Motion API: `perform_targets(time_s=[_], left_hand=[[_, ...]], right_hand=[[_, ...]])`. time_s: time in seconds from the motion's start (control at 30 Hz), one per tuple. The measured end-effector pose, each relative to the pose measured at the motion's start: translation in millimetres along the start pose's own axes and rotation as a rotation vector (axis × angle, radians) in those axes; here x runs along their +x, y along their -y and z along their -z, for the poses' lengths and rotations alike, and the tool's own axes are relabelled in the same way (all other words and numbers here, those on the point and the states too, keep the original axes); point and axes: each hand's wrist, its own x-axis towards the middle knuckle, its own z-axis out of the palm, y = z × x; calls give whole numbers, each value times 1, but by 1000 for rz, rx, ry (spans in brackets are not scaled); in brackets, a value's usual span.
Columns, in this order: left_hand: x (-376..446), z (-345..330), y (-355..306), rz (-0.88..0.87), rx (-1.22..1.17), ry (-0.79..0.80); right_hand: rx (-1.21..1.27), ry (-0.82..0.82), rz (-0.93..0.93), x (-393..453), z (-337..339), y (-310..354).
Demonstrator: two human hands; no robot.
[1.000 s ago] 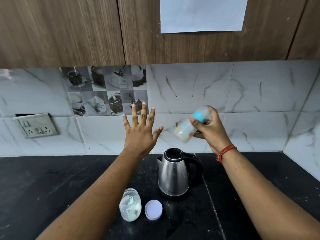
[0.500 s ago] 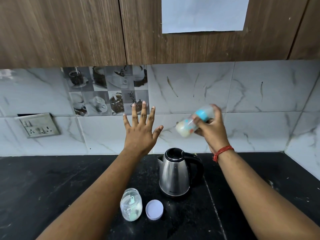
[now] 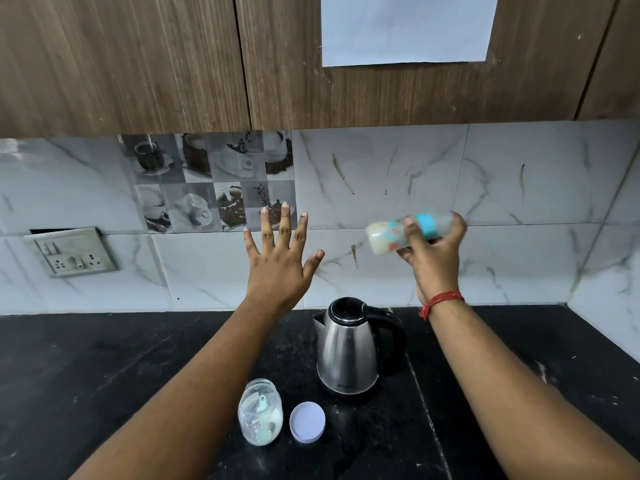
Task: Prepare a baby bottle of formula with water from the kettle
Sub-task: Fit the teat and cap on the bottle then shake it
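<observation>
My right hand (image 3: 434, 258) grips a baby bottle (image 3: 388, 235) with a blue collar, held nearly sideways in the air above the kettle, its base pointing left and whitish liquid inside. My left hand (image 3: 280, 268) is raised with fingers spread, holding nothing, to the left of the bottle. A steel kettle (image 3: 348, 351) with a black handle stands on the black counter (image 3: 104, 375), lid open. In front of it stands an open clear jar (image 3: 260, 412) with powder and a green scoop inside. Its white lid (image 3: 307, 421) lies beside it.
A switch plate with sockets (image 3: 74, 252) is on the tiled wall at left. Wooden cabinets (image 3: 138, 64) hang overhead, one with a white sheet (image 3: 408, 27) on it. A side wall (image 3: 613, 271) closes the counter at right.
The bottle in my right hand has shifted right and tilted closer to level, blurred as in shaking. My left hand stays raised and spread.
</observation>
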Motion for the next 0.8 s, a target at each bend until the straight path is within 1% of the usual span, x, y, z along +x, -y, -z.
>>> perform_targets(time_s=[0.03, 0.1, 0.13, 0.2, 0.23, 0.27, 0.3, 0.33, 0.37, 0.43, 0.47, 0.53, 0.57, 0.63, 0.67, 0.73, 0.77, 0.8], left_hand=[[0, 0, 0, -2, 1, -2], [0, -1, 0, -17, 11, -4], [0, -1, 0, -19, 12, -4], [1, -1, 1, -1, 2, -2], [2, -2, 1, 4, 1, 0], [1, -2, 1, 0, 4, 1], [1, -3, 2, -9, 11, -1], [1, -3, 2, -16, 15, -3], [1, -4, 3, -14, 14, -4], [2, -4, 3, 4, 7, 0], [2, -4, 3, 7, 10, 2], [2, -4, 3, -5, 17, 3], [3, -4, 4, -7, 15, 2], [4, -5, 5, 2, 4, 1], [4, -6, 5, 4, 5, 2], [4, -7, 5, -7, 16, 2], [4, -7, 5, -9, 18, 4], [4, -7, 4, -5, 14, 8]], right_hand=[[4, 14, -7, 1, 0, 1], [-86, 184, -59, -1, -3, 1], [-107, 197, -57, -2, -4, 0], [-31, 31, -22, -1, -3, -3], [16, -6, -19, 0, -2, -3], [14, 35, -33, 0, -4, -2], [-29, 116, -49, -1, -6, -2], [-70, 164, -57, -3, -8, -2], [-70, 140, -47, -2, -8, -4], [18, 38, -34, 1, -6, -4], [21, 73, -47, 2, -6, -3], [-64, 195, -77, 2, -9, -2], [-65, 172, -62, 2, -9, -3], [12, 46, -39, 5, -7, -4], [16, 68, -47, 6, -6, -2], [-78, 229, -87, 6, -8, 0], [-94, 232, -80, 5, -9, 1], [-70, 152, -52, 5, -9, 0]])
